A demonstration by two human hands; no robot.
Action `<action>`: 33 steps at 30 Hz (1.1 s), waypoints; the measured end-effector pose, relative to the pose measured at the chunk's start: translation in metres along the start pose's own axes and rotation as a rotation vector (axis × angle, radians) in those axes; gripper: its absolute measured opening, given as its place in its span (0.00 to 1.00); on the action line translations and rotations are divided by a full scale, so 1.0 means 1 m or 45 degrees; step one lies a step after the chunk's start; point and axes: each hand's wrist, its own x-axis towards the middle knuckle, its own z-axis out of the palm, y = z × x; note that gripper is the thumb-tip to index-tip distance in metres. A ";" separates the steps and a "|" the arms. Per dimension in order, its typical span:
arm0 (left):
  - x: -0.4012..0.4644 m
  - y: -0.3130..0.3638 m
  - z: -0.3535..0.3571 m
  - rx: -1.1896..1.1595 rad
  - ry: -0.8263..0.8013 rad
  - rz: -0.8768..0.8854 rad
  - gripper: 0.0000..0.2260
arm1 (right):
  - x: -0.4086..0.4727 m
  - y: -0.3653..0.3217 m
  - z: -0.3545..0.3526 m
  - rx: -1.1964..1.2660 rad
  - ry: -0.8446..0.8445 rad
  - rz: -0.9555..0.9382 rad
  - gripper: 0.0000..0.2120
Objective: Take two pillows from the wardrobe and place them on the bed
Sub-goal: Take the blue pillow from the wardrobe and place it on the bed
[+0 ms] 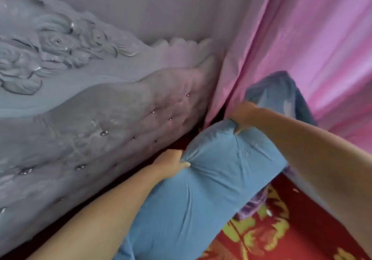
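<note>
Left hand [173,164]: enters from 7 o'clock on a bare forearm; fingers curled, pinching a fold at the near-left edge of the blue pillow [201,189], the cloth puckered into creases around the grip.

Right hand [242,115]: enters from 3 o'clock on a bare forearm; fingers curled down over the pillow's far top corner, gripping the bunched fabric there.

Blue pillow: plump, plain blue cover, held between the two hands; it lies at 5 o'clock of the left hand and 7 o'clock of the right hand, its long body running down toward 6 o'clock. Its far end is close to the headboard and the curtain's lower edge.

Second blue pillow [281,92]: at 1 o'clock of the right hand, partly hidden behind the right forearm, standing against the curtain; a pale mark shows on its cover.

Purple patterned fabric [253,201]: shows beneath the held pillow's right side; what it belongs to cannot be told.

Bed sheet [281,229]: red with yellow floral print, at 5 o'clock.

Headboard [90,109]: grey, carved roses above, tufted panel with shiny studs below, filling 9 to 11 o'clock.

Curtain [312,38]: pink, glossy, folded, from 12 to 3 o'clock.

Wall [161,4]: pale, at 12 o'clock.
</note>
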 end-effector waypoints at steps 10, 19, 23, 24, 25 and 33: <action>0.153 -0.106 0.054 0.285 0.538 -0.275 0.14 | 0.186 -0.071 0.135 0.855 0.254 0.211 0.31; 0.102 -0.170 0.155 0.655 0.222 -0.434 0.32 | 0.191 -0.145 0.270 0.959 -0.099 0.196 0.29; 0.098 -0.170 0.161 0.703 0.272 -0.442 0.42 | 0.198 -0.135 0.276 0.917 0.016 0.276 0.33; 0.100 -0.170 0.164 0.720 0.249 -0.443 0.45 | 0.200 -0.135 0.280 0.913 0.002 0.285 0.33; 0.103 -0.172 0.167 0.736 0.230 -0.454 0.44 | 0.204 -0.135 0.283 0.910 -0.022 0.285 0.33; 0.117 -0.185 0.168 0.655 0.057 -0.481 0.31 | 0.216 -0.132 0.277 0.930 -0.204 0.243 0.34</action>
